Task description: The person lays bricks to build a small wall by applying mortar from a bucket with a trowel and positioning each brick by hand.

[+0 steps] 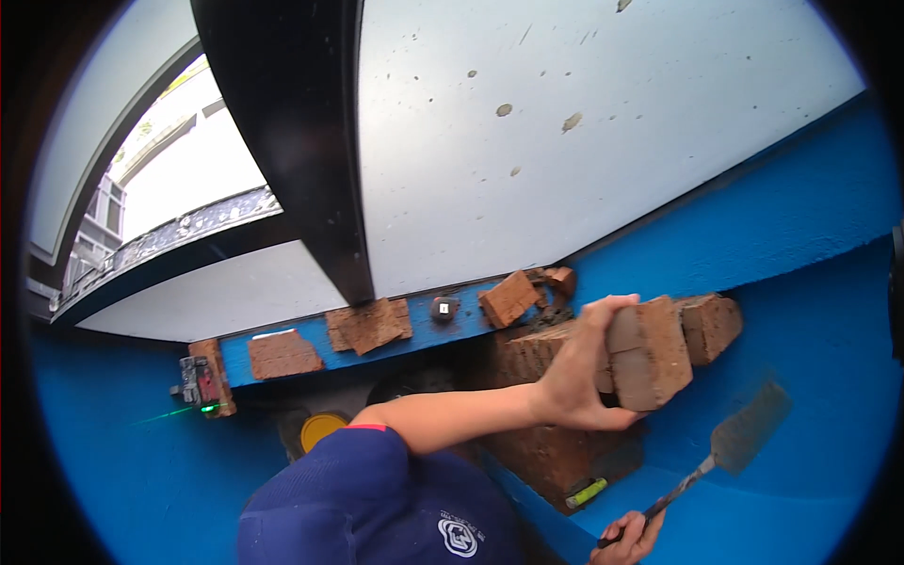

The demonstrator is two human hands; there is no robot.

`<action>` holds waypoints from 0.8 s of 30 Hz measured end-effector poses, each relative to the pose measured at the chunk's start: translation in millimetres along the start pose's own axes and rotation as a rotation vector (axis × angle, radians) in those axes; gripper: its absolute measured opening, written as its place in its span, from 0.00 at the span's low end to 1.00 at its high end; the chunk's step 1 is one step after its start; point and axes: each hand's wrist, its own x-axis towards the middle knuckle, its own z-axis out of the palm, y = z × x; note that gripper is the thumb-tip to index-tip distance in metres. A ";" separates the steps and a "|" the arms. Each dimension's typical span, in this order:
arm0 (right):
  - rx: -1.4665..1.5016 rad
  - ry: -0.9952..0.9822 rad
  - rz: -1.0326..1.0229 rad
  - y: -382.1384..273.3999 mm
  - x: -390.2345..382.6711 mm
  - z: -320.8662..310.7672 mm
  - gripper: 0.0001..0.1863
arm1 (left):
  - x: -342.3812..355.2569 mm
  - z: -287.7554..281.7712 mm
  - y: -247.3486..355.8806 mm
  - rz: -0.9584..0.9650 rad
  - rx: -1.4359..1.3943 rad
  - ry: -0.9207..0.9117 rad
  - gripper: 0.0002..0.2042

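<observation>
My left hand (589,377) reaches across to the right, its fingers and thumb spread around a reddish brick (670,350). Grey mortar (633,363) coats the side of that brick facing the palm. Right behind it is another brick (716,328), at the end of the brickwork (537,356); whether the two touch I cannot tell. Low in the view, my right hand (636,539) is closed around the handle of a trowel (750,428). The trowel's blade points up and right, slightly blurred, in front of the blue surface.
A small yellow-green spirit level (586,492) lies on the lower bricks (556,450). Along the blue ledge (428,341) are loose bricks (285,354) and a dark tape measure (443,309). A laser level (198,379) shines green at left. Below is a yellow round lid (321,430).
</observation>
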 end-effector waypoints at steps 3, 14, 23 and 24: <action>0.022 0.004 0.123 9.1 -35.5 -6.5 0.26 | -41.2 -65.5 0.9 -0.129 0.186 0.048 0.51; -0.054 -0.458 0.307 86.1 -90.0 -28.3 0.28 | -203.5 -225.9 -8.7 -0.844 1.386 -0.441 0.48; -0.133 -0.543 0.305 87.7 -81.2 -9.0 0.23 | -290.8 -386.6 -11.3 -1.056 1.777 -0.632 0.43; -0.138 -0.565 0.250 85.9 -79.7 -7.5 0.22 | -291.1 -391.6 -12.0 -1.144 1.670 -0.658 0.44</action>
